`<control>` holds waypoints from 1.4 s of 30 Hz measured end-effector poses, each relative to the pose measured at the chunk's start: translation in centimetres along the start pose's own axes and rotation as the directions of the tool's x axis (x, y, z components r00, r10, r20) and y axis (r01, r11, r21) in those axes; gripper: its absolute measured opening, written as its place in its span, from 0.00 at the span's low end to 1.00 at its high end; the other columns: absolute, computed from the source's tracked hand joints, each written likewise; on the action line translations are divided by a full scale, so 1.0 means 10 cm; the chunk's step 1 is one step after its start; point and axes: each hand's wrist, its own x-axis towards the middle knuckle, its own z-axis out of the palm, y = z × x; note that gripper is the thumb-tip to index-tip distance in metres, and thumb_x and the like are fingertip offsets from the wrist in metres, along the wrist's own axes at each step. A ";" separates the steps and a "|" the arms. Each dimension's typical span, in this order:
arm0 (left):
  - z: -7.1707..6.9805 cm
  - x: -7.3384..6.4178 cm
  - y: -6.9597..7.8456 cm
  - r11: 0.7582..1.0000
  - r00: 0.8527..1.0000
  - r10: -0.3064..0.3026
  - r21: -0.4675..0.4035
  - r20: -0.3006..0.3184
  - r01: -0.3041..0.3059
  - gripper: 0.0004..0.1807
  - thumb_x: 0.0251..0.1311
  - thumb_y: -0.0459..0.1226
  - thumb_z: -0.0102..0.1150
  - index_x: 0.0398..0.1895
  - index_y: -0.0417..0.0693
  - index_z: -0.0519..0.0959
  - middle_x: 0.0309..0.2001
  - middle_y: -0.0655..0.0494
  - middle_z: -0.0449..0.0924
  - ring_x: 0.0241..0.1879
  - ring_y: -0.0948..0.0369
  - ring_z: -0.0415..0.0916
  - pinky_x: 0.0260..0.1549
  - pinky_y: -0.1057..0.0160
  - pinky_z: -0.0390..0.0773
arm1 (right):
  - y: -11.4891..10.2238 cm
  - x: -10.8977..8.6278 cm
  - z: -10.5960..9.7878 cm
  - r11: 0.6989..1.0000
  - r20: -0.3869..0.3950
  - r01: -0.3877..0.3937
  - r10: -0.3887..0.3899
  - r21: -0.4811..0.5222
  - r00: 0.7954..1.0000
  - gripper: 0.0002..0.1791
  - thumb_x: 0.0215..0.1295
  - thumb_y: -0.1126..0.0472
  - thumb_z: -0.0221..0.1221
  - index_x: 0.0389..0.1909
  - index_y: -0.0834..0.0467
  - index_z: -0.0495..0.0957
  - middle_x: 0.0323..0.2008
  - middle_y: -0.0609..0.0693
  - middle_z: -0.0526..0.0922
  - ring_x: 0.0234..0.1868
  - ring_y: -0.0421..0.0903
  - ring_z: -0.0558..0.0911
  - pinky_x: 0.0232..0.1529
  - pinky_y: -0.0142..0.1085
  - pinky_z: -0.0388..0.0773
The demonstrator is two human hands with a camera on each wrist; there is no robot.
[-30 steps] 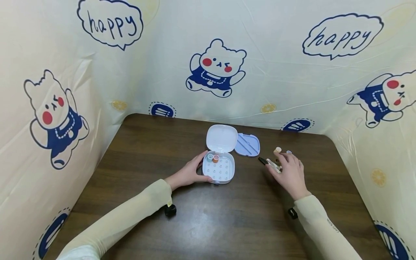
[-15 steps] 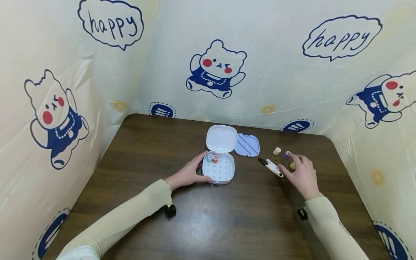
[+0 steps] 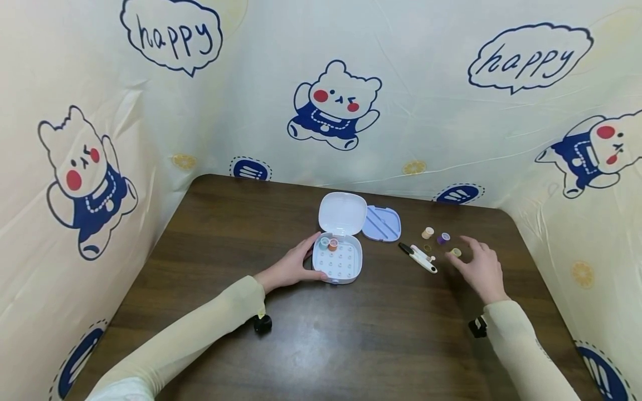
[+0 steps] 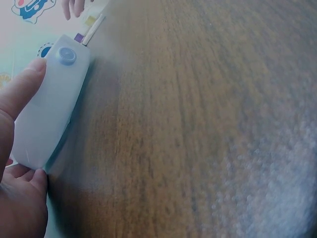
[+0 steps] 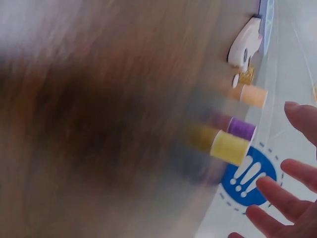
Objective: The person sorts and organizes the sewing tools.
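My left hand [image 3: 291,270] grips the left side of an open white sewing box [image 3: 348,281], thumb at its front and fingers at its side. Inside, a teal thread spool [image 3: 324,243] and an orange thread spool [image 3: 333,244] stand at the back left among rows of small pegs. My right hand [image 3: 481,273] is just right of a yellow thread spool [image 3: 456,252], thumb and fingers spread, holding nothing. In the right wrist view a gap shows between the fingers and the yellow spool [image 5: 230,148]. A purple spool [image 3: 443,238] and a peach spool [image 3: 427,233] stand beyond it.
A lavender tray [image 3: 391,234] with diagonal ridges lies beside the box's raised lid [image 3: 342,213]. Between tray and spools lie a white tool with a black end [image 3: 418,259] and a small gold-coloured piece [image 3: 427,249]. Printed cloth hangs behind the brown table [image 3: 301,345].
My right hand has moved right and toward me, away from the white tool and past the purple spool, uncovering the spools. My left hand and the box have stayed put.
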 end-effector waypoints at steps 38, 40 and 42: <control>-0.01 0.01 0.00 0.998 0.998 0.057 -0.006 -0.004 -0.057 0.61 0.55 0.43 0.81 0.85 0.45 0.49 0.81 0.43 0.53 0.79 0.50 0.56 0.75 0.52 0.62 | 0.52 0.19 0.08 0.961 0.293 -0.233 0.183 0.146 0.939 0.39 0.74 0.39 0.61 0.71 0.66 0.72 0.67 0.72 0.74 0.69 0.71 0.68 0.67 0.68 0.63; -0.01 0.01 0.00 0.999 0.999 0.052 -0.007 -0.005 -0.052 0.61 0.55 0.43 0.81 0.85 0.45 0.49 0.81 0.44 0.53 0.79 0.50 0.56 0.75 0.51 0.62 | 0.50 0.19 0.08 0.965 0.287 -0.223 0.177 0.136 0.941 0.38 0.74 0.40 0.61 0.70 0.67 0.73 0.67 0.72 0.73 0.68 0.72 0.68 0.66 0.68 0.63; -0.01 0.01 0.00 0.999 0.999 0.047 -0.008 -0.005 -0.047 0.62 0.55 0.44 0.81 0.85 0.46 0.48 0.81 0.44 0.53 0.79 0.50 0.57 0.75 0.51 0.62 | 0.48 0.20 0.08 0.967 0.282 -0.221 0.179 0.123 0.943 0.38 0.74 0.40 0.61 0.70 0.66 0.73 0.67 0.73 0.72 0.69 0.72 0.67 0.66 0.69 0.63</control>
